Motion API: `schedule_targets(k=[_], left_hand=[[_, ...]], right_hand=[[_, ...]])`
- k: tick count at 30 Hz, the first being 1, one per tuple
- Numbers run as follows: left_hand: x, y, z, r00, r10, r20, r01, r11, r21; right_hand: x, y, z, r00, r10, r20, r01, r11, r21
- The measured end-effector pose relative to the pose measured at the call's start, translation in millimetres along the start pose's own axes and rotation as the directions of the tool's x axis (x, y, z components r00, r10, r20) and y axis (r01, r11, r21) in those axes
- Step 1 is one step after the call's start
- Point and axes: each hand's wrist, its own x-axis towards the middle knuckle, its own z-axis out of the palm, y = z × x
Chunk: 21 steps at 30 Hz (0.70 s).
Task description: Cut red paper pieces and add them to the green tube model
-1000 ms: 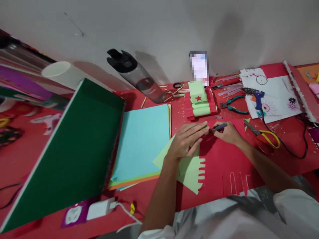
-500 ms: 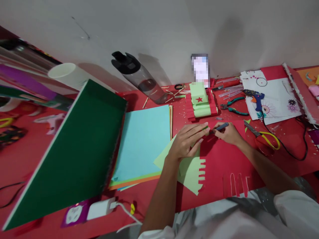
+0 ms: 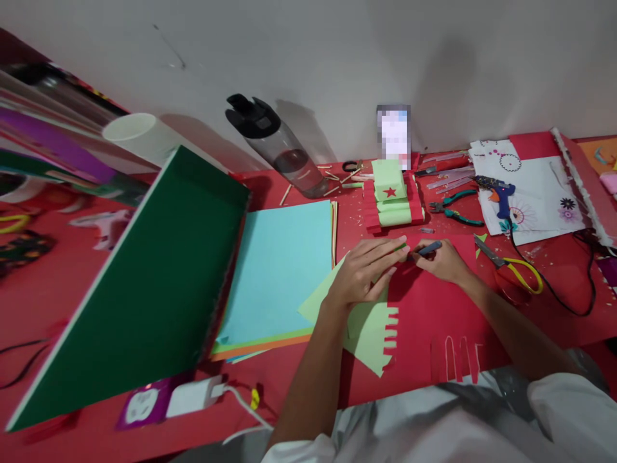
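Observation:
My left hand (image 3: 365, 271) lies with its fingers stretched out over a light green sheet (image 3: 366, 328) with a notched edge and the red paper (image 3: 436, 302) beneath it. A bit of darker green shows by its fingertips. Just to the right, my right hand (image 3: 446, 262) is closed around a dark blue pen (image 3: 429, 249), whose tip is down near the left fingertips and hard to see. Pale finger-shaped outlines mark the lower part of the red paper. Beyond both hands stands a red and light green paper model (image 3: 393, 199) bearing a red star.
Scissors (image 3: 520, 273), pliers (image 3: 457, 209) and a blue glue gun (image 3: 504, 198) lie on the right. A stack of coloured paper (image 3: 284, 263), a bottle (image 3: 294, 161) and a leaning green board (image 3: 159, 289) occupy the left. A phone (image 3: 395, 135) leans against the wall.
The view has shifted slightly, so things on the table appear a little farther right. Both hands keep nearly the same place on the paper, the pen still in my right hand.

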Motion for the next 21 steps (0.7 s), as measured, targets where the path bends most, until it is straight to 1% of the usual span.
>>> schedule_targets(k=[7,9,11,13,15,16,17,18,19,21], left_hand=[[0.2,-0.7,2.3,1.0,-0.002,-0.011,0.001,1.0,-0.027],[-0.7,-0.4,5.8,0.999,-0.013,-0.033,0.012,0.999,-0.031],[-1.7,0.5,11.0,0.996,-0.052,-0.072,0.051,0.999,-0.015],[-2.2,1.6,16.4,0.985,-0.114,-0.128,0.115,0.993,0.007],[-1.7,2.2,19.7,0.961,-0.189,-0.203,0.195,0.981,0.012],[-1.3,1.9,19.8,0.939,-0.233,-0.251,0.242,0.97,0.005],[-0.9,1.2,18.7,0.906,-0.289,-0.308,0.299,0.954,-0.015],[-0.6,-0.1,16.4,0.859,-0.355,-0.368,0.363,0.93,-0.049],[-0.7,-2.0,13.1,0.799,-0.427,-0.422,0.43,0.898,-0.096],[-2.4,-7.7,4.6,0.653,-0.575,-0.493,0.548,0.808,-0.216]], right_hand=[[0.7,6.8,0.7,1.0,-0.017,0.02,0.017,0.999,-0.032],[1.3,9.9,1.1,1.0,-0.01,0.005,0.01,1.0,0.015],[1.9,12.0,1.2,1.0,0.007,-0.019,-0.005,0.995,0.102],[2.6,12.7,1.0,0.999,0.035,-0.036,-0.027,0.98,0.196],[3.0,12.4,0.4,0.997,0.061,-0.043,-0.048,0.963,0.265],[3.2,12.0,0.2,0.996,0.075,-0.048,-0.058,0.956,0.288],[3.3,11.7,0.0,0.995,0.088,-0.053,-0.068,0.95,0.304],[3.4,11.4,0.0,0.993,0.1,-0.058,-0.077,0.947,0.313],[3.4,11.2,0.1,0.991,0.112,-0.066,-0.085,0.944,0.32],[3.4,10.9,0.7,0.989,0.126,-0.082,-0.093,0.942,0.321]])
